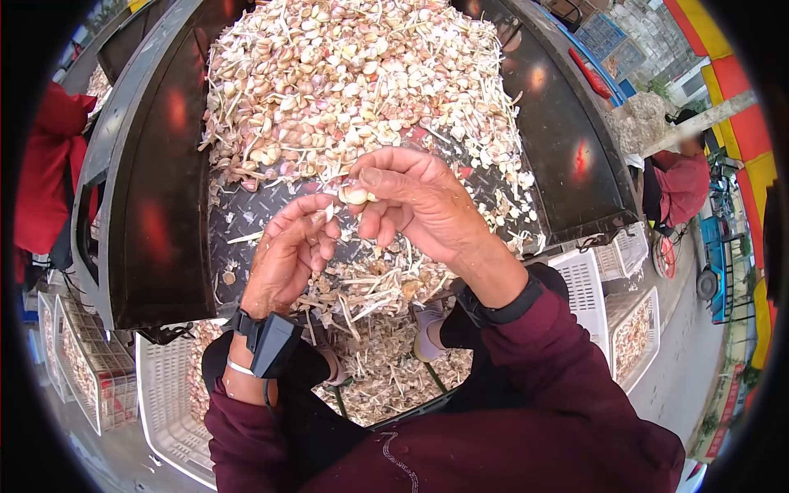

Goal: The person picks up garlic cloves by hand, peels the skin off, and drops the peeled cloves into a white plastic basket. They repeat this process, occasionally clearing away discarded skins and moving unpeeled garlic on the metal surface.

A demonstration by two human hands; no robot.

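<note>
In the head view my right hand point(423, 205) pinches a pale garlic clove point(357, 195) between thumb and fingers. Close beside it, my left hand point(294, 246) has its thumb and fingers together, with a small white piece of garlic skin point(330, 212) at the tips. Both hands are raised over the near end of a dark metal truck bed point(234, 209). Beyond them a large heap of garlic cloves point(353, 74), mixed with dry stalks, covers the bed. Loose skins and stalks point(394, 287) lie at the bed's near edge, below the hands.
White plastic crates point(168, 411) stand at left; more crates point(583, 287), one holding cloves, stand at right. Skins and stalks point(394, 370) cover the ground between my feet. A person in red point(680, 185) sits at right; a red sleeve point(53, 164) shows at left.
</note>
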